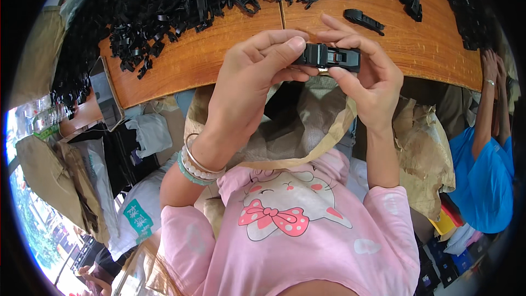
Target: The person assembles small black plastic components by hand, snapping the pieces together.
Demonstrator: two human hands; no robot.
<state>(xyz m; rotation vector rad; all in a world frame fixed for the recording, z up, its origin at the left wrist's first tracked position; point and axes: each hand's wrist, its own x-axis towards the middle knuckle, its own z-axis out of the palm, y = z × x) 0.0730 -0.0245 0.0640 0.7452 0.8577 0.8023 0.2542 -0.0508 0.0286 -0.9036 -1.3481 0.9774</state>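
Between my two hands, just above the near edge of the wooden table (181, 60), is a black plastic clip-like part (342, 59) with a slotted frame. My left hand (257, 68) pinches its left end with thumb and fingers. At the other end, my right hand (370, 74) grips the part, its thumb along the lower edge and fingers behind. What the fingers hide of the part cannot be made out. Beyond my right hand, a single similar black piece (364, 21) lies on the table.
A large heap of black plastic parts (192, 0) covers the table's far side and left. An open sack (329, 109) sits below the table edge at my lap. Brown paper (424, 153) hangs at the right, near another person in a blue shirt (482, 186). White bags (150, 134) stand left.
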